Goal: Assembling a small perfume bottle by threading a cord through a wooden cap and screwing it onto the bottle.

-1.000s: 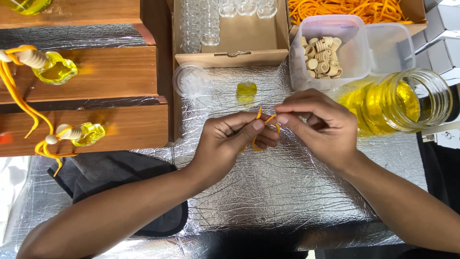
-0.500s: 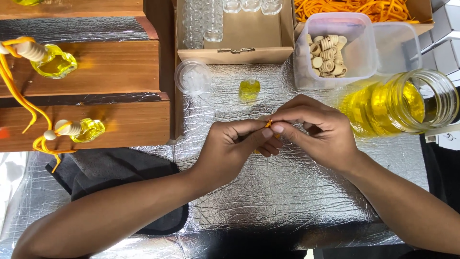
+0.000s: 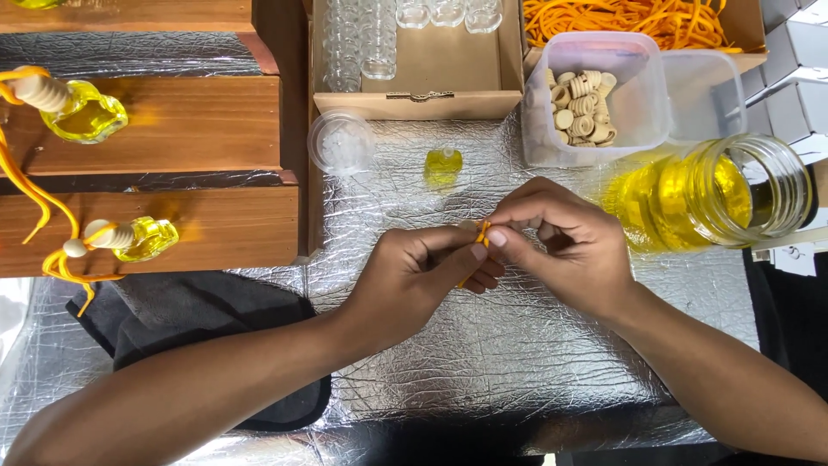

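Observation:
My left hand (image 3: 423, 276) and my right hand (image 3: 565, 242) meet over the silver foil mat (image 3: 483, 362). Together they pinch a thin orange cord (image 3: 479, 237) between thumbs and fingertips; a small pale wooden piece shows at the top of the pinch. Most of the cord is hidden in my fingers. Just beyond the hands lies a small glass bottle of yellow liquid (image 3: 443, 164) without a cap.
A big glass jar of yellow liquid (image 3: 716, 194) lies at the right. Behind it stand a clear tub of wooden caps (image 3: 586, 108), an empty tub (image 3: 703, 91), a cardboard box with empty bottles (image 3: 414, 52) and orange cords (image 3: 630, 17). Finished bottles (image 3: 142, 240) rest on wooden shelves at left.
Both hands have stayed together over the foil, shifting their fingers on the cord. The cord now sticks up shorter between the fingertips.

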